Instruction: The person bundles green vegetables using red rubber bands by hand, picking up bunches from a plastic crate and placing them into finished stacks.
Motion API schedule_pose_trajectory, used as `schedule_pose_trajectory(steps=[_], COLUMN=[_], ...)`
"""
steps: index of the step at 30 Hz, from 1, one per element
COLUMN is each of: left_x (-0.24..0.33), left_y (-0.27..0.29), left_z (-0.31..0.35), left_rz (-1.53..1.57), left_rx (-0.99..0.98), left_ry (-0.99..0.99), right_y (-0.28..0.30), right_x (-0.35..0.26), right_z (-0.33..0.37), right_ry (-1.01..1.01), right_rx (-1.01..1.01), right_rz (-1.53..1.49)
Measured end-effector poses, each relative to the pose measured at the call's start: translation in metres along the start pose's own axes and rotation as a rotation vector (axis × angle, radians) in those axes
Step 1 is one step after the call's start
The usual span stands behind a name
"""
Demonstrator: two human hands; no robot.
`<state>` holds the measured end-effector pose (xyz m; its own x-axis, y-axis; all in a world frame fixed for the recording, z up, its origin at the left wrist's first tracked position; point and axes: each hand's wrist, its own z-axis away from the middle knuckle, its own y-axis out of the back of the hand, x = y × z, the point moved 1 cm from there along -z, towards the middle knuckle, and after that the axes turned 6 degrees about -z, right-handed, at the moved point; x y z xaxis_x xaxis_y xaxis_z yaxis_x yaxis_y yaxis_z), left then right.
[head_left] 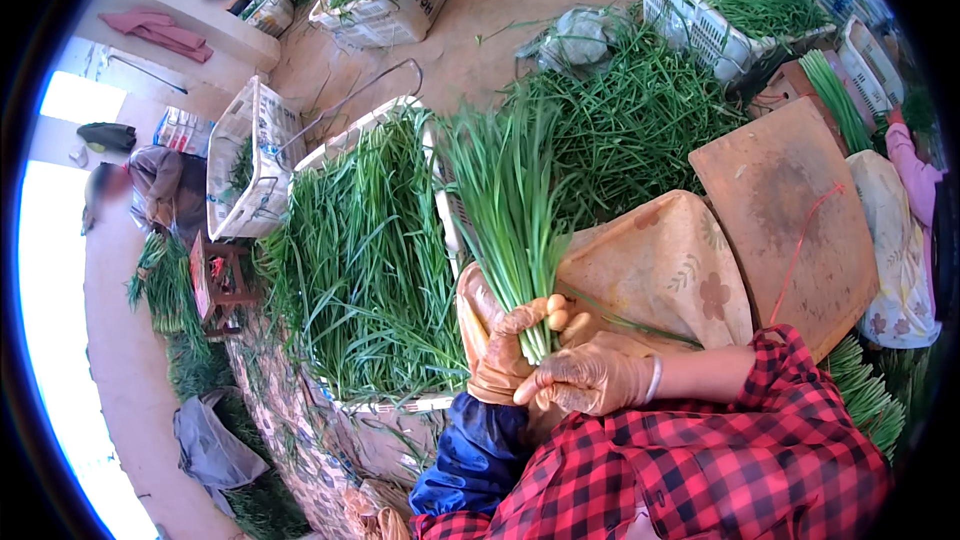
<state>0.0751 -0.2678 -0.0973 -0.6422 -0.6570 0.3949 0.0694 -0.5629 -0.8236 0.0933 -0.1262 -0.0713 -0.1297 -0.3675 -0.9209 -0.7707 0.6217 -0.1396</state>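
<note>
Biggest thing nearby: white crate (395, 404) full of loose greens, on the person's L side. Next, a heap of cut greens (640, 110) on the floor up ahead, then a worn brown board (790, 220) off to the R, & a flowered cloth (660, 250) over the lap. Smaller: the bunch of greens (510, 200), held upright just R of the crate, leaves fanned up & pale stem ends down. L hand (500, 350), gloved, is wrapped round the bunch's lower stems. R hand (590, 380), also gloved, is right by the stem ends w/ fingers curled; can't tell if it's pinching a stem or nothing. A bangle (653, 380) sits on the R wrist. Step in hand: prob. tidying the bunch, i.e. evening up or cleaning the bottoms. Next move prob. calls for keeping the L grip firm but not crushing, while R picks off strays or squares the ends.
</note>
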Motion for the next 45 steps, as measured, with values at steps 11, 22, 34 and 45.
schedule_pose_trajectory(steps=[11, 22, 34, 45], left_x=[-0.005, -0.005, 0.084, 0.099], left_y=[0.016, 0.026, 0.047, -0.023], left_z=[0.004, 0.001, 0.023, 0.107], left_rz=[-0.251, -0.349, -2.050, -2.753], left_rx=[0.138, 0.206, 0.660, 0.531], left_ry=[-0.011, -0.008, -0.099, -0.125], right_y=[0.074, 0.058, 0.035, 0.001], right_x=[0.015, 0.015, 0.005, 0.062], right_z=[-0.041, -0.025, -0.029, -0.102], right_ry=[-0.780, -0.626, -0.317, -0.117], right_rx=[0.309, 0.243, -0.211, -0.167], right_rz=[0.402, 0.199, 0.806, 0.967])
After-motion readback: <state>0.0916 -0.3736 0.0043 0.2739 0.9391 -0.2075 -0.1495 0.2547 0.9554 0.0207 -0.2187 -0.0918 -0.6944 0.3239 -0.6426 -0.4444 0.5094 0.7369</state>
